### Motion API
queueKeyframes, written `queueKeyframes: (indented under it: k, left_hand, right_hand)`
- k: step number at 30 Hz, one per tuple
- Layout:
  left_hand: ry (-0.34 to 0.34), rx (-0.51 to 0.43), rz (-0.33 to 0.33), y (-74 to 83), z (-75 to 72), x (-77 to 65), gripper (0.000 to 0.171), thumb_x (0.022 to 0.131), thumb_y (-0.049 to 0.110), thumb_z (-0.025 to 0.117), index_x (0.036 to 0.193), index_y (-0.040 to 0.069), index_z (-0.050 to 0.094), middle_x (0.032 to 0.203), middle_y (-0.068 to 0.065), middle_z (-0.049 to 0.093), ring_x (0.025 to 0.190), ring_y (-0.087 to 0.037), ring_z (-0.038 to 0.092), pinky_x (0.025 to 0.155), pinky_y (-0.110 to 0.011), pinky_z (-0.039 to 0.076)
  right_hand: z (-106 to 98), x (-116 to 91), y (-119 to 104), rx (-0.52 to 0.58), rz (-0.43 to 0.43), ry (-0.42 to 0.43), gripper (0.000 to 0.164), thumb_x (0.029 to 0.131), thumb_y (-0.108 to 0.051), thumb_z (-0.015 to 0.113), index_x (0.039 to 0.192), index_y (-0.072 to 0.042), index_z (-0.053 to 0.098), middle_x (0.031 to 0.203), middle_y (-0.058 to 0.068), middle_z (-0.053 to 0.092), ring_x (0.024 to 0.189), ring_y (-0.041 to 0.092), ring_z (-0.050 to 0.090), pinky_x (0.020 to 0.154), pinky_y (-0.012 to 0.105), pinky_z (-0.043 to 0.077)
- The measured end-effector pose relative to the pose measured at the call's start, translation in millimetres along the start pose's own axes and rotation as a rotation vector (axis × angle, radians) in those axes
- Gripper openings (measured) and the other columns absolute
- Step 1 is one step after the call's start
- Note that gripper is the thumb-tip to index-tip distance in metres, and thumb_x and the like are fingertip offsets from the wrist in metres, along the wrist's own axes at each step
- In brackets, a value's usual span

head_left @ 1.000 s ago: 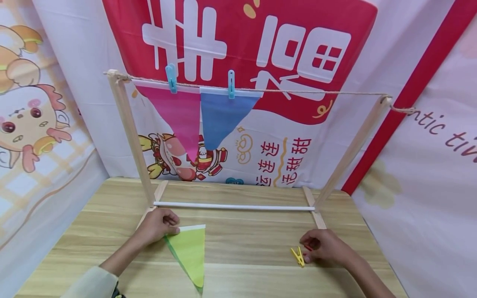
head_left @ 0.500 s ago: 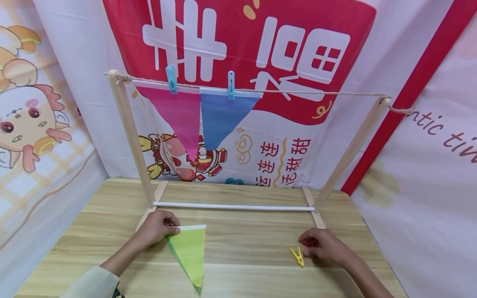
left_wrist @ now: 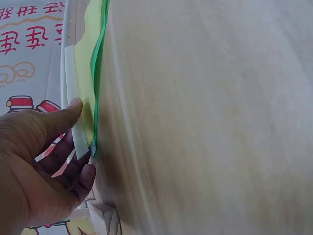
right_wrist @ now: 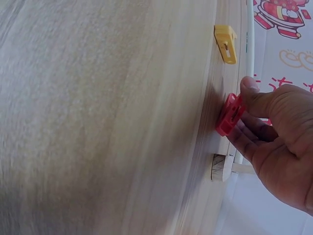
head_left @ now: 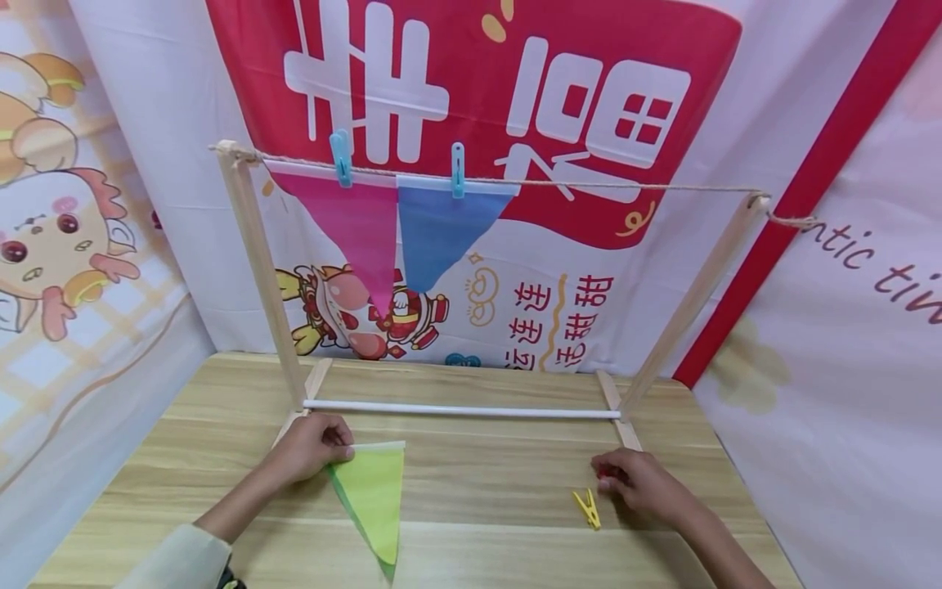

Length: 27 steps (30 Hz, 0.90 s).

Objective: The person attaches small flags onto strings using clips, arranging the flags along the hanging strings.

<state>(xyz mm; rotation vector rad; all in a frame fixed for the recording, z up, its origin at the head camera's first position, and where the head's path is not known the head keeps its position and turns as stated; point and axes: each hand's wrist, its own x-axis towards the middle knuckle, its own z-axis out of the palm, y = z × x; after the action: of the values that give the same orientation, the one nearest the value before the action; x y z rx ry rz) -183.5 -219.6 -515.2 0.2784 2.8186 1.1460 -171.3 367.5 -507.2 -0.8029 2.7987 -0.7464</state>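
Note:
At the table's left, my left hand [head_left: 315, 446] pinches the white-edged corner of a yellow pennant [head_left: 377, 499]. A green pennant [left_wrist: 96, 73] lies behind the yellow one, showing along its edge; the left wrist view has the thumb on the white strip and fingers beneath. On the right side, my right hand [head_left: 640, 484] pinches a red clothespin [right_wrist: 229, 115] between thumb and fingers, close over the tabletop. Just left of that hand, a yellow clothespin [head_left: 587, 508] rests on the wood. Pink [head_left: 353, 229] and blue [head_left: 441, 229] pennants hang from a twine line [head_left: 589, 184].
Two light blue clothespins [head_left: 341, 159] grip the hung pennants on the line. Wooden posts [head_left: 257, 262] at both ends carry the twine, joined low by a white rod [head_left: 464, 409]. A printed cloth backdrop [head_left: 559, 245] stands behind the table [head_left: 478, 491].
The red clothespin has shifted up a little in my right fingers. The lower tips of the yellow and green pennants have drifted slightly left; my left hand stays at the same corner.

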Motion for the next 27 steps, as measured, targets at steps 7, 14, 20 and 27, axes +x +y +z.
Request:
queueKeyframes:
  k: [7,14,20,27]
  left_hand:
    - [-0.026,-0.037,0.002,6.3,-12.3,-0.1,0.010,0.097,0.004,0.086,0.097,0.009,0.077,0.091,-0.003,0.074,0.085,-0.016,0.066,0.074,-0.023,0.059]
    - [-0.031,-0.027,0.033,15.9,-24.9,2.6,0.007,0.102,0.003,0.081,0.101,0.007,0.075,0.092,-0.004,0.077,0.087,-0.015,0.071,0.070,-0.024,0.060]
    - [-0.016,-0.036,0.070,23.4,-28.5,5.7,0.005,0.101,0.002,0.082,0.102,0.004,0.077,0.091,-0.003,0.080,0.086,-0.015,0.074,0.070,-0.024,0.062]
    - [-0.024,-0.071,0.075,30.7,-31.5,8.1,0.010,0.098,0.003,0.086,0.104,0.002,0.078,0.088,-0.004,0.082,0.083,-0.015,0.076,0.067,-0.026,0.065]
  right_hand:
    - [2.6,1.4,-0.3,-0.064,-0.026,0.065,0.018,0.100,-0.012,0.086,0.114,-0.003,0.079,0.091,-0.008,0.070,0.086,-0.002,0.058,0.074,0.031,0.060]
    - [-0.8,4.3,-5.6,-0.071,0.011,0.088,0.012,0.100,-0.011,0.086,0.107,-0.007,0.079,0.087,-0.009,0.066,0.081,0.000,0.054,0.069,0.029,0.053]
    - [-0.1,5.0,-8.4,-0.091,0.026,0.116,0.010,0.098,-0.009,0.087,0.101,-0.009,0.078,0.083,-0.011,0.064,0.079,0.000,0.052,0.068,0.026,0.049]
    - [-1.6,4.5,-8.5,-0.106,-0.002,0.149,0.011,0.097,-0.009,0.088,0.096,-0.013,0.078,0.086,-0.011,0.069,0.082,-0.002,0.057,0.071,0.027,0.055]
